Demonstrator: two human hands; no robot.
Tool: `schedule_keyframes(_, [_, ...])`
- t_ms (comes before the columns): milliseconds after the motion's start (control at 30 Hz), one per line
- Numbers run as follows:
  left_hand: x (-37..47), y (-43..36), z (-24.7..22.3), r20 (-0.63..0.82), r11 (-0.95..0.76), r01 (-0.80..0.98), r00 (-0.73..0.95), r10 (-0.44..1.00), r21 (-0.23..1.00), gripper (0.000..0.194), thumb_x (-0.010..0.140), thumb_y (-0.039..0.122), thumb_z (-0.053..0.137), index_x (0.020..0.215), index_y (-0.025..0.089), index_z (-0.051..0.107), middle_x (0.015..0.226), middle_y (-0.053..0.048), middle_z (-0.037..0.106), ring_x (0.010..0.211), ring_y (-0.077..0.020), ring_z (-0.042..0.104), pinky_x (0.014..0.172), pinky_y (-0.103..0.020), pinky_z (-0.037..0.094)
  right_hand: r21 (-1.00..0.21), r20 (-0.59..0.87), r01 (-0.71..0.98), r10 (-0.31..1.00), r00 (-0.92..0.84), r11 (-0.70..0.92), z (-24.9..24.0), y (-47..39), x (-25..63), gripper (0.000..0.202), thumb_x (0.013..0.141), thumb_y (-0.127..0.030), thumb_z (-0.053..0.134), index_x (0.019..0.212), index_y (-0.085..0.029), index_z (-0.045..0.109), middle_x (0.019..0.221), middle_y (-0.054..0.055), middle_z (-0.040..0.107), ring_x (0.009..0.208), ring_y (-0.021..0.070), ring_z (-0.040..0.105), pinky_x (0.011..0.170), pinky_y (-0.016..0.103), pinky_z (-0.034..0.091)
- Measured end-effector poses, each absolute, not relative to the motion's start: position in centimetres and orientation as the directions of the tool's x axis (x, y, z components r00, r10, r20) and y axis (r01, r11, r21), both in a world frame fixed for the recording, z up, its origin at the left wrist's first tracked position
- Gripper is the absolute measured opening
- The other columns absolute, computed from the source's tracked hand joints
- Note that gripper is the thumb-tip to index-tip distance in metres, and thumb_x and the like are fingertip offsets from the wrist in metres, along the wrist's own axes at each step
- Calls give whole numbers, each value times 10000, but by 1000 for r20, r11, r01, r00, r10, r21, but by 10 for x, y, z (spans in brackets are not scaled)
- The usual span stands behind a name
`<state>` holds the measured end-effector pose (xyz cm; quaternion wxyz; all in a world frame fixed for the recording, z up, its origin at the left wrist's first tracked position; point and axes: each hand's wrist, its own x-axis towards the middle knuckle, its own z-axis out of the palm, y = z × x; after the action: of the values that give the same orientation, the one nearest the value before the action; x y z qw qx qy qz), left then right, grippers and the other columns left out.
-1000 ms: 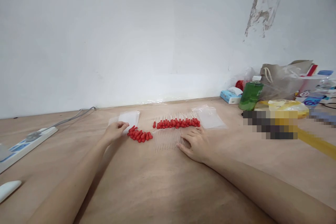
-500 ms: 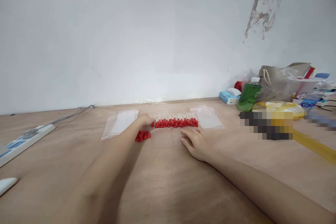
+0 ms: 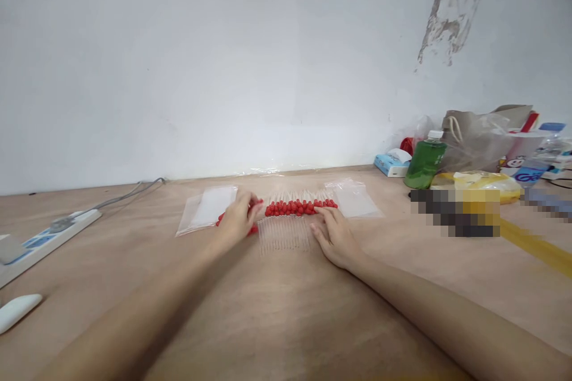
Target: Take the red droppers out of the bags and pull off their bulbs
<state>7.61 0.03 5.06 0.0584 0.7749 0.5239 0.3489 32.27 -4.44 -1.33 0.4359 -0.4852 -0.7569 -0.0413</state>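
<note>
Toward the far edge of the tabletop (image 3: 286, 321), my left hand (image 3: 241, 214) has a red bulb (image 3: 260, 201) in its grip; my right hand (image 3: 336, 241), grip released, lies beside clear tubes (image 3: 283, 235).

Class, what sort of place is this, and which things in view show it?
Probably a makeshift workspace, in a home or small workshop; I cannot tell which. Red bulbs and thin clear tubes lie in rows, a power strip lies at the left, and a tissue pack at the right.

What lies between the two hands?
Head view: a row of thin clear tubes lies between left hand and right hand, with red-tipped pieces just beyond.
</note>
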Motion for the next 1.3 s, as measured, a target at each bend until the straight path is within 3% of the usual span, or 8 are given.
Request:
schedule_keyframes(100, [76,-45,27,535,-652,694,441,720,305,189,858,292,416,866,183,570,856,-44,581,803,-162,539,717,-274,405,-366,736,736,661,-145,570,-7,-53,326,371,855,-310,387,1189,-151,401,1135,147,471,1042,225,466,887,412,373])
schedule_keyframes(200, [83,-71,10,539,-729,619,522,661,294,175,857,262,434,883,180,586,838,-46,546,777,-146,523,710,-265,422,-247,752,695,586,-301,675,-1,-68,328,354,835,-333,430,1145,-163,456,1093,129,500,1044,228,455,891,416,345])
schedule_keyframes(400, [96,-81,7,525,-754,545,548,652,367,161,864,257,431,917,180,563,824,-39,564,749,-137,533,675,-249,429,-67,715,666,501,-488,743,1,-85,318,296,806,-394,501,1032,-226,592,890,51,609,845,175,508,870,410,283])
schedule_keyframes(633, [93,-82,5,480,-757,547,588,651,357,149,864,246,438,908,173,560,779,-30,583,693,-127,535,636,-233,411,-39,694,618,466,-548,785,-5,-81,312,199,851,-302,462,846,-251,655,622,-11,606,694,131,476,882,397,231])
schedule_keyframes(800, [90,-83,3,475,-765,536,601,643,357,159,865,246,423,799,166,543,716,-29,571,645,-126,530,599,-231,406,-26,695,598,444,-565,801,-4,-85,316,177,841,-274,471,799,-243,639,593,-30,590,674,122,459,891,410,206])
schedule_keyframes(1133, [88,-86,3,470,-799,476,646,601,367,139,865,194,409,830,166,540,727,-38,563,663,-128,516,608,-234,398,29,710,574,387,-588,819,-3,-89,318,152,835,-239,477,792,-232,622,559,-42,548,662,113,429,854,372,226])
schedule_keyframes(1300, [87,-89,7,449,-797,450,662,601,403,143,861,183,409,832,162,548,738,-37,570,664,-122,511,604,-228,389,94,752,542,298,-588,835,-4,-89,319,116,815,-213,506,755,-210,605,560,-53,549,642,106,419,873,381,213])
